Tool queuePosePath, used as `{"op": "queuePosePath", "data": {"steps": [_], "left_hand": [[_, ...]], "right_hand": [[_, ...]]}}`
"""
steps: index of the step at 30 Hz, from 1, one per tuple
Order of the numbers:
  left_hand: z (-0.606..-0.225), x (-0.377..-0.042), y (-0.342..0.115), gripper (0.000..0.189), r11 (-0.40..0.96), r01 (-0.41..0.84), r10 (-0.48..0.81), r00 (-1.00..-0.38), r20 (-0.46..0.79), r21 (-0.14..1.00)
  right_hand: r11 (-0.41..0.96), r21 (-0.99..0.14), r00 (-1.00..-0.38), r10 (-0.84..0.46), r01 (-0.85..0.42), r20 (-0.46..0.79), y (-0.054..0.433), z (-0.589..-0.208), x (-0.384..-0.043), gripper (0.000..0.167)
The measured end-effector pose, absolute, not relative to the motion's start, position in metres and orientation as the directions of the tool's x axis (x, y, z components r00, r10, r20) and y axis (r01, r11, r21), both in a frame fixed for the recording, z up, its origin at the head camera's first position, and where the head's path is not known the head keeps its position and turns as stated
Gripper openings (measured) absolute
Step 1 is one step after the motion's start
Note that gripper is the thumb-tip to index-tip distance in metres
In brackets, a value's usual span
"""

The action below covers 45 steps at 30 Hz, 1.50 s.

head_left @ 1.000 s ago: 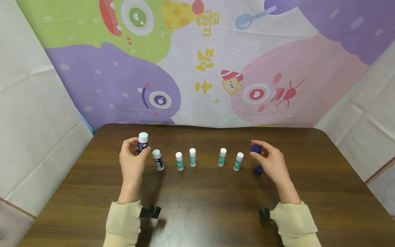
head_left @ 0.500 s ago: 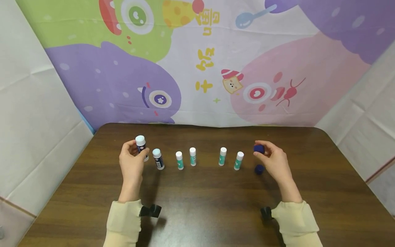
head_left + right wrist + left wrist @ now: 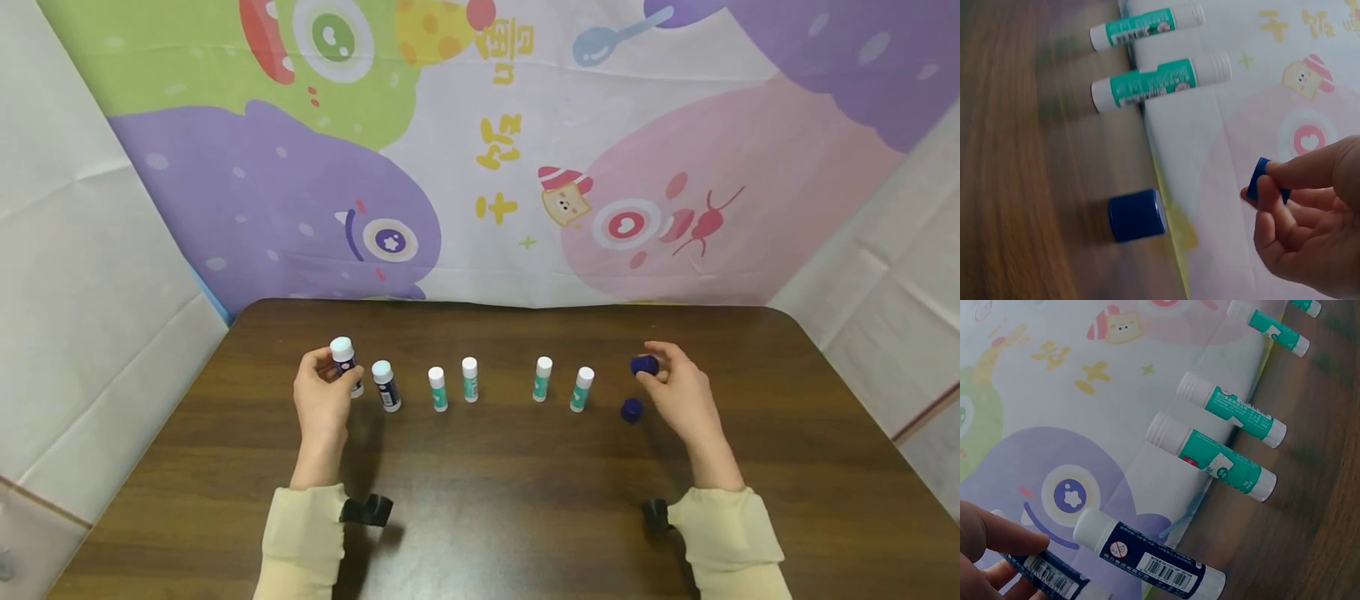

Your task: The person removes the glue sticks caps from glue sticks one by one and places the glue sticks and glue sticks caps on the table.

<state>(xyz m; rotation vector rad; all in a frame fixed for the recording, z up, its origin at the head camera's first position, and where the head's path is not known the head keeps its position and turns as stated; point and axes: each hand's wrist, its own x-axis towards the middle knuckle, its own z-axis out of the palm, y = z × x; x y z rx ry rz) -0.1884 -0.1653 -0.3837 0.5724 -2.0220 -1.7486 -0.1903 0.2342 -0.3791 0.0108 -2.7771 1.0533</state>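
Note:
My left hand (image 3: 321, 397) holds a navy glue stick (image 3: 342, 350) upright by its sides, its pale top bare of a cap. Just right of it a second uncapped navy glue stick (image 3: 386, 387) stands on the table, its barcode showing in the left wrist view (image 3: 1159, 567). Between thumb and fingers, my right hand (image 3: 684, 398) pinches a dark blue cap (image 3: 644, 365), seen from the side in the right wrist view. Another blue cap (image 3: 632, 409) sits on the table, nearer to me than the pinched one.
Two green-and-white glue sticks, a left one (image 3: 438, 389) and a right one (image 3: 470, 380), stand left of the middle. Another pair, one (image 3: 542, 379) beside the other (image 3: 582, 389), stands to the right. A cartoon-printed cloth (image 3: 465, 275) rises behind the brown table (image 3: 495, 500).
My left hand has lowered its navy glue stick towards the table. The right hand has drifted to the right with the blue cap, away from the cap on the table.

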Motion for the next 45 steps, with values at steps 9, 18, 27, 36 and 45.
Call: {"op": "queuePosePath", "data": {"steps": [9, 18, 27, 36, 45], "left_hand": [[-0.389, -0.189, -0.167, 0.042, 0.136, -0.096, -0.528, -0.849, -0.01, 0.986], [-0.391, -0.188, -0.168, 0.043, 0.157, -0.12, -0.495, -0.868, -0.027, 0.98], [-0.391, -0.188, -0.168, 0.041, 0.233, -0.145, -0.499, -0.866, -0.01, 0.961], [-0.395, -0.188, -0.169, 0.036, 0.329, -0.159, -0.503, -0.864, 0.03, 0.931], [-0.398, -0.187, -0.169, 0.037, 0.367, -0.182, -0.49, -0.871, 0.024, 0.912]], "right_hand": [[0.827, -0.562, -0.997, 0.054, 0.011, 0.06, 0.242, -0.382, -0.19, 0.034], [0.845, -0.535, -0.998, 0.044, 0.019, 0.035, 0.246, -0.384, -0.188, 0.033], [0.872, -0.476, -0.993, 0.094, 0.116, -0.068, 0.249, -0.386, -0.189, 0.035], [0.878, -0.463, -0.99, 0.079, 0.124, -0.115, 0.251, -0.392, -0.191, 0.031], [0.883, -0.456, -0.987, 0.047, 0.115, -0.156, 0.255, -0.394, -0.193, 0.028]]}}
